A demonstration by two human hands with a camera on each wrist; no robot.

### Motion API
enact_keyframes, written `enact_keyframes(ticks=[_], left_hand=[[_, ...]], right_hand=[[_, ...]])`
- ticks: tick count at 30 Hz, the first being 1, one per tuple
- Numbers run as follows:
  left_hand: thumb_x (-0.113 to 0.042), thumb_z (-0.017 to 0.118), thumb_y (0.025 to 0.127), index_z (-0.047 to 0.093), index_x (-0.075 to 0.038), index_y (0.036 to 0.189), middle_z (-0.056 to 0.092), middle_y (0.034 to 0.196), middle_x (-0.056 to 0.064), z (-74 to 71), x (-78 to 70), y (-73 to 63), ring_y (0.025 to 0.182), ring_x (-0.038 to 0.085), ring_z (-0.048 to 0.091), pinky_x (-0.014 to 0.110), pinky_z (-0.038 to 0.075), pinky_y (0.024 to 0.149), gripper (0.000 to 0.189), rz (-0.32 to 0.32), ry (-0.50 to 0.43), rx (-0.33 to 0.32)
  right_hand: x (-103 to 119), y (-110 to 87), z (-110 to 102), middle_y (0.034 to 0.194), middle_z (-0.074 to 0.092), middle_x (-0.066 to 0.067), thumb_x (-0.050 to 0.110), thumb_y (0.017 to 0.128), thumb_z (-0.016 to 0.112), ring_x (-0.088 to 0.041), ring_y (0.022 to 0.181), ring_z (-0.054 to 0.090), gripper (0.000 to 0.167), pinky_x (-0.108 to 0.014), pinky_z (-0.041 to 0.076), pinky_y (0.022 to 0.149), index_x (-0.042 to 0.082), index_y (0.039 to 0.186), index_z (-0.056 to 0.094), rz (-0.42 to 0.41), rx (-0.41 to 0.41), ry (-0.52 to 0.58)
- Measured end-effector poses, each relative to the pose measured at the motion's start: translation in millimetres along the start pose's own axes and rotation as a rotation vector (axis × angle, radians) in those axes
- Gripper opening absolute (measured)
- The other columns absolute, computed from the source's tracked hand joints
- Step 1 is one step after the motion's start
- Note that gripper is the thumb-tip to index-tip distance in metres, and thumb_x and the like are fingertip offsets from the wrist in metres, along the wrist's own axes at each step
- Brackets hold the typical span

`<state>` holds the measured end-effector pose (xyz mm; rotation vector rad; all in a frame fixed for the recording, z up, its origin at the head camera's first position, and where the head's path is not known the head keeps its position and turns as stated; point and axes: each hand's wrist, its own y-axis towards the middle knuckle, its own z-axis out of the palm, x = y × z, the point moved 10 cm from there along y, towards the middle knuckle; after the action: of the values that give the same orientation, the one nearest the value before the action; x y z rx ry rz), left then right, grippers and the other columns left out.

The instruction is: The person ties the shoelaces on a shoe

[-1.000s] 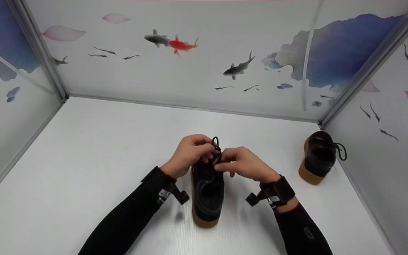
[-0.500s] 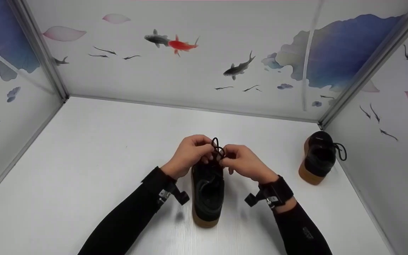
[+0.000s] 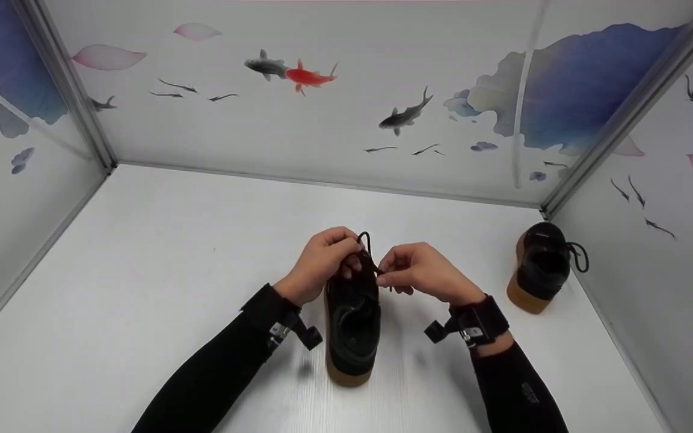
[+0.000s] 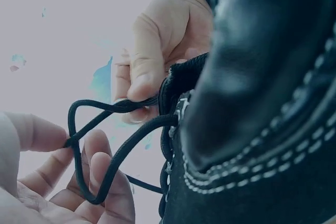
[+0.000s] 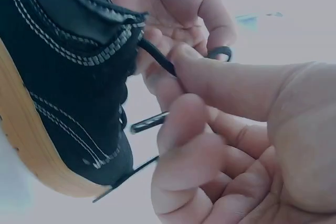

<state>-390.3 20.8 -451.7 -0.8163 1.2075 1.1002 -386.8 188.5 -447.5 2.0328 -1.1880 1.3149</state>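
A black shoe [image 3: 352,355] with a tan sole stands on the white surface, toe pointing away and heel nearest. My left hand [image 3: 325,258] is at the left of its lacing, thumb and finger pinching a black shoelace [image 4: 107,182]; a small loop of lace rises above these fingertips. On the right side, my right hand [image 3: 428,270] pinches another stretch of lace between thumb and index finger, just off the shoe's edge. The left wrist view has lace running in loose curves between both hands. A lace tip [image 5: 147,123] sticks out by the right fingers.
A second black shoe [image 3: 542,270] with a tan sole stands at the right, near the side wall, its lace loops sticking out to the right. White walls [image 3: 334,138] printed with fish enclose the surface at the back and both sides.
My right hand first shifts slightly up by the lace, then moves right and away from the left hand, drawing its lace sideways. The left hand stays nearly in place; the shoe has not moved.
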Motion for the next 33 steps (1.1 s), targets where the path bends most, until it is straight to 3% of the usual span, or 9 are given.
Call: enact_keyframes(ticks=[7,11,15,25,29,33], left_hand=[[-0.015,0.07,0.1,0.078,-0.006,0.094,0.077,0.094,0.009,-8.6,-1.1,1.4,0.086,0.02,0.07,0.031,0.058,0.079,0.013,-0.004,0.05,-0.048],[-0.014,0.071,0.099,0.078,-0.006,0.093,0.077,0.096,0.008,-14.0,-0.3,0.9,0.091,0.02,0.07,0.034,0.059,0.085,0.012,-0.013,0.074,-0.052],[-0.012,0.071,0.099,0.076,-0.005,0.093,0.077,0.099,0.01,-19.3,0.2,-1.8,0.093,0.021,0.071,0.033,0.061,0.085,0.01,-0.017,0.058,-0.034],[-0.007,0.075,0.099,0.072,-0.004,0.091,0.078,0.1,0.011,-30.7,7.7,-11.0,0.092,0.022,0.074,0.033,0.063,0.081,0.009,-0.027,0.066,0.022],[-0.008,0.073,0.101,0.07,-0.003,0.093,0.078,0.101,0.013,-34.2,9.4,-14.2,0.093,0.024,0.074,0.035,0.064,0.082,0.01,-0.031,0.018,0.03],[-0.007,0.074,0.102,0.069,-0.003,0.097,0.079,0.106,0.017,-34.0,3.3,-16.3,0.101,0.027,0.076,0.039,0.065,0.089,0.009,0.014,-0.052,0.057]], right_hand=[[-5.8,-4.7,-20.0,0.085,0.076,-0.009,0.027,0.097,0.088,-0.021,0.07,0.066,0.014,-0.027,0.049,0.059,0.015,0.099,0.082,0.027,-0.036,-0.185],[-16.3,-6.9,-31.0,0.088,0.077,-0.011,0.028,0.099,0.085,-0.02,0.076,0.067,0.012,-0.031,0.049,0.066,0.016,0.098,0.083,0.051,-0.041,-0.252],[-23.5,-10.4,-37.7,0.089,0.077,-0.011,0.027,0.101,0.083,-0.019,0.079,0.06,0.014,-0.036,0.047,0.072,0.013,0.098,0.084,0.066,-0.027,-0.299],[-31.7,-20.9,-49.6,0.08,0.073,-0.01,0.024,0.102,0.077,-0.017,0.068,0.052,0.022,-0.035,0.042,0.065,0.004,0.094,0.081,0.204,-0.028,-0.476],[-30.8,-19.2,-57.5,0.09,0.073,-0.012,0.026,0.105,0.075,-0.02,0.074,0.055,0.025,-0.034,0.044,0.067,0.003,0.096,0.079,0.188,-0.108,-0.339],[-24.2,-15.4,-59.5,0.101,0.074,-0.015,0.02,0.104,0.077,-0.022,0.085,0.063,0.02,-0.029,0.052,0.07,0.002,0.095,0.076,0.104,-0.168,0.023]])
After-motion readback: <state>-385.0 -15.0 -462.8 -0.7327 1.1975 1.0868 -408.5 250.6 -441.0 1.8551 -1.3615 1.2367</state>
